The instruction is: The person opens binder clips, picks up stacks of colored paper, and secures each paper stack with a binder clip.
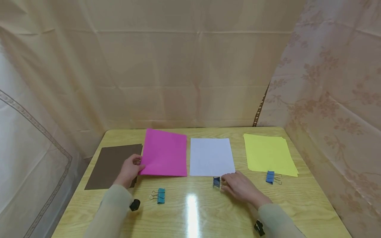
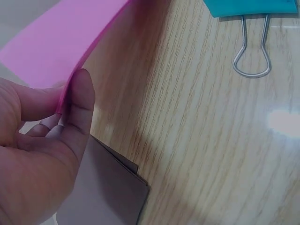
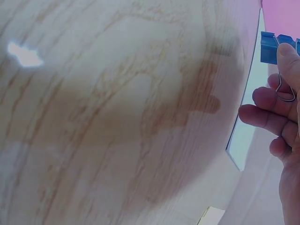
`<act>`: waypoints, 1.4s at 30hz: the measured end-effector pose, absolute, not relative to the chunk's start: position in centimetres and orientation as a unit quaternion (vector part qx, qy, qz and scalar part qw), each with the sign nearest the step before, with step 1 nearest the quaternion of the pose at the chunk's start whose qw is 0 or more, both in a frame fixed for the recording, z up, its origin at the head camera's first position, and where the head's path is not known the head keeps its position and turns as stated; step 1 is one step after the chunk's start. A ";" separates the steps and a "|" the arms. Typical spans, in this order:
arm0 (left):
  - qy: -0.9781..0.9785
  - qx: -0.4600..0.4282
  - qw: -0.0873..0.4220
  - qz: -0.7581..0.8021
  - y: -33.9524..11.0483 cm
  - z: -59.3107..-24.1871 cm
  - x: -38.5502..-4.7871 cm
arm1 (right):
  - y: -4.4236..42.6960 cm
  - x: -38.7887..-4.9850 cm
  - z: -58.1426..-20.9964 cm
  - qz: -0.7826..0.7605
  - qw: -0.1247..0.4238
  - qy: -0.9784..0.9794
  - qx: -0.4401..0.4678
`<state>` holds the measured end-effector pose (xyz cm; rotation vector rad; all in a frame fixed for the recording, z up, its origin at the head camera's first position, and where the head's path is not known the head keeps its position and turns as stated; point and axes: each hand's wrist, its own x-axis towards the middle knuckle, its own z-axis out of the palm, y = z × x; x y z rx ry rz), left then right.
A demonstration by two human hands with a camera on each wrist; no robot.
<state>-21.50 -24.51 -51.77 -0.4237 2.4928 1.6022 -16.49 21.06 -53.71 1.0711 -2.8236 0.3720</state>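
Observation:
My left hand [image 1: 129,170] pinches the lower left edge of a stack of pink paper [image 1: 165,153], thumb on one face and fingers behind. In the left wrist view the pink sheets [image 2: 51,47] are lifted off the table at that edge. My right hand [image 1: 239,186] holds a blue binder clip [image 1: 216,182] just below the front edge of the white paper [image 1: 211,157]. The right wrist view has the thumb against the clip [image 3: 269,48], with a wire handle hanging by the fingers.
Dark brown paper [image 1: 111,167] lies at the left, partly behind my left hand. A teal binder clip [image 1: 161,195] rests on the wooden table [image 1: 172,221] in front of the pink paper. At the right lies yellow paper [image 1: 269,153], with another blue binder clip [image 1: 270,177] at its front edge.

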 end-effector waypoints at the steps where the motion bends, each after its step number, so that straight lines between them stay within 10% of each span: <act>1: 0.828 -0.144 0.072 0.537 -24.6 -51.8 -21.5 | 21.0 -16.5 -53.6 0.123 0.047 -0.927 0.351; 42: 0.760 -0.109 0.049 0.639 -21.7 -51.6 -19.3 | 20.9 -20.0 -49.2 0.155 0.044 -0.919 0.359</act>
